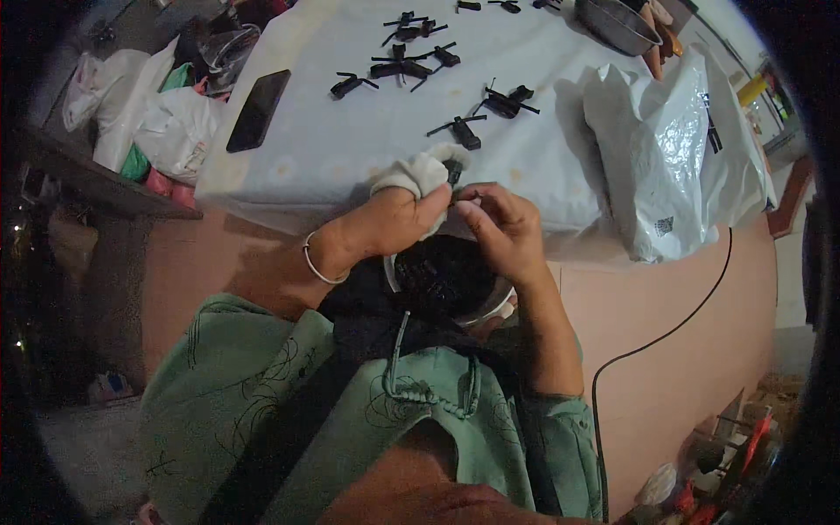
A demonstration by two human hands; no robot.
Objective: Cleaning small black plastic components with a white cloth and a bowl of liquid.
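Observation:
My left hand [398, 219], with a white cloth or glove [418, 178] about its fingers, is closed around a small black part [453, 170] at the table's near edge. Beside it, my right hand [506, 226] pinches at the near end of that part; what lies between its fingertips is too small to make out. Below both hands a round bowl [394, 273] rests at my lap, filled with dark pieces. Just beyond my hands lies a black clip-like piece [467, 134] with thin arms, and another such piece [507, 102] is farther right.
More black pieces [401, 66] are scattered over the white-covered table [306, 166]. A phone [259, 111] lies at the left, a white plastic bag [652, 166] stands at the right. Another person's hand [658, 39] is by a metal bowl [618, 26]. A black cable [652, 343] runs down the right.

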